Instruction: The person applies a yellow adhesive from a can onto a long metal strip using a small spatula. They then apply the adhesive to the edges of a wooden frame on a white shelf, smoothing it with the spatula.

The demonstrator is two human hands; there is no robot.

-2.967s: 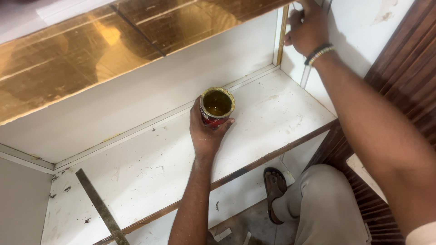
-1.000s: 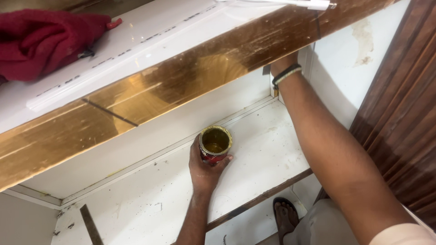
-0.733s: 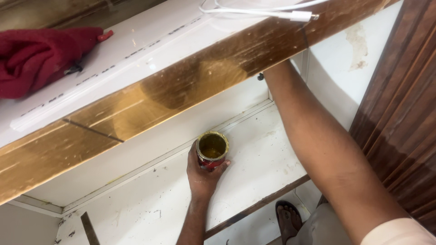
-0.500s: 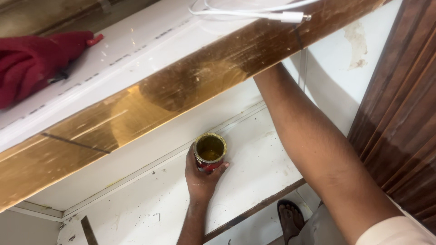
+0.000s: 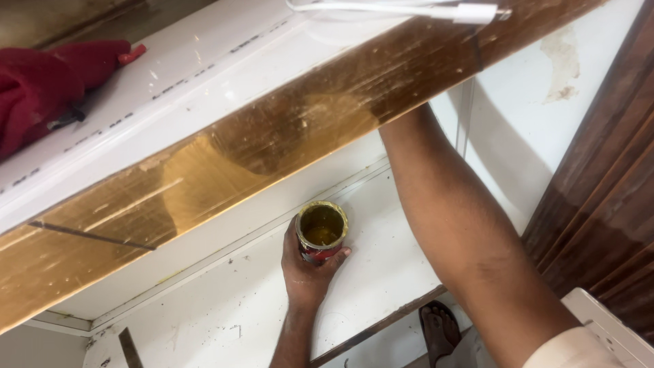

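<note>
1. Right arm (image 5: 470,238): nearest the camera, runs from lower right up behind the gold-brown shelf edge (image 5: 272,150); the right hand is hidden there, so its grip cannot be told.
2. Left hand (image 5: 306,272): lower centre, wrapped around the small open can (image 5: 321,232).
3. Can: upright on the white lower shelf (image 5: 204,320), mouth up, yellowish liquid inside.
4. Red cloth (image 5: 48,82): upper left, on the top shelf.
5. White cable (image 5: 409,10): top edge.

Bright, even light; glare on gold strip (image 5: 225,170); slight blur.
</note>
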